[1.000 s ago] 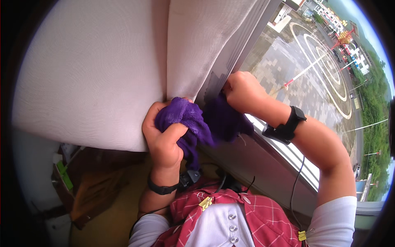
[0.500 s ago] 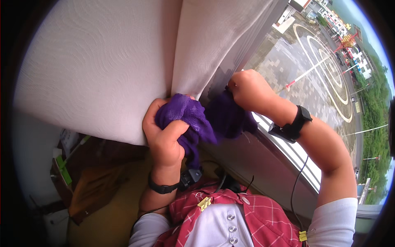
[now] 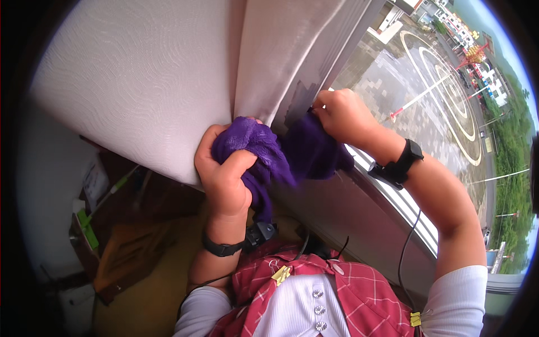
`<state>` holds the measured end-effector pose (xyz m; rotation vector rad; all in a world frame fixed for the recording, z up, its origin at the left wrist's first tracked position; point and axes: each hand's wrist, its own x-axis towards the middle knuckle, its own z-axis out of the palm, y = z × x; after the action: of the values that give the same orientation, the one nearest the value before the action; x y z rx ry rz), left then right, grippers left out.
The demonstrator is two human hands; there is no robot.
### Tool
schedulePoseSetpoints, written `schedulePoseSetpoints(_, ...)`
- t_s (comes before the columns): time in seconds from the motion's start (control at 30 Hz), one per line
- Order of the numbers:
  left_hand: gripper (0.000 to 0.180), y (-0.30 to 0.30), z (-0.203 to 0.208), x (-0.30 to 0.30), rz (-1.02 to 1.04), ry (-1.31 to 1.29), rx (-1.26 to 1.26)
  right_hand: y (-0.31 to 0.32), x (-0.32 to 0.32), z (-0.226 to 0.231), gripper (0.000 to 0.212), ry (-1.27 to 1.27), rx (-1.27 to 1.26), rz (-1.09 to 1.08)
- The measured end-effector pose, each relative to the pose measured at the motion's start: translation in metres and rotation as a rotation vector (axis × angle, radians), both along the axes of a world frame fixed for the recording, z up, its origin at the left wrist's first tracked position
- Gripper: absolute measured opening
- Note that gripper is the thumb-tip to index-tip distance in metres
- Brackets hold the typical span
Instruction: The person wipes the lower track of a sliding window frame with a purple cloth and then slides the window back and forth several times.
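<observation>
A purple cloth (image 3: 250,143) is bunched in my left hand (image 3: 224,180), whose thumb presses over its front. Just behind that hand, a pale patterned curtain (image 3: 140,84) narrows to a gathered fold; whether my fingers also hold the curtain is hidden. The cloth's darker, shaded part (image 3: 314,149) hangs along the window sill side, below my right hand (image 3: 345,115). My right hand is closed, its fingertips pinching the upper edge of that dark part beside the window frame (image 3: 311,84).
To the right a window opens onto a paved yard (image 3: 387,78) with painted white curves. Below the curtain at the left are a brown wooden chair (image 3: 132,253) and a green-handled object (image 3: 87,227). A thin black cable (image 3: 409,241) runs down by my right arm.
Both hands have shifted slightly upward with the purple cloth. My right hand has turned a little, its fingertips showing more. The curtain's lower edge has lifted at the left.
</observation>
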<state>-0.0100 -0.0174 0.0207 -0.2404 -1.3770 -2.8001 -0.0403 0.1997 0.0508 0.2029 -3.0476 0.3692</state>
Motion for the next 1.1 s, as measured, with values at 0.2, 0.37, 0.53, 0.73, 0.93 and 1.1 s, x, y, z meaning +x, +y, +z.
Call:
schedulePoseSetpoints(0.2, 0.028, -0.002, 0.000, 0.003, 0.031, -0.025, 0.072, 0.005, 0.008, 0.008, 0.013, -0.104, 0.198, 0.041)
schedulePoseSetpoints(0.37, 0.026, 0.001, 0.000, 0.004, 0.030, -0.011, 0.052, 0.005, 0.000, 0.003, 0.013, 0.010, 0.094, -0.050)
schedulePoseSetpoints(0.53, 0.024, -0.004, 0.004, -0.001, 0.029, -0.021, 0.054, 0.003, 0.001, 0.002, 0.011, 0.006, 0.024, -0.018)
schedulePoseSetpoints(0.73, 0.023, 0.000, 0.002, 0.002, 0.016, 0.001, 0.066, 0.008, 0.003, 0.010, 0.012, -0.112, 0.063, -0.044)
schedulePoseSetpoints(0.93, 0.022, 0.004, 0.008, 0.001, -0.001, -0.005, 0.050, 0.004, -0.002, 0.003, 0.014, 0.022, -0.012, -0.060)
schedulePoseSetpoints(1.1, 0.021, 0.000, 0.005, 0.006, 0.036, -0.035, 0.072, 0.007, 0.015, 0.014, 0.014, -0.244, 0.078, -0.103)
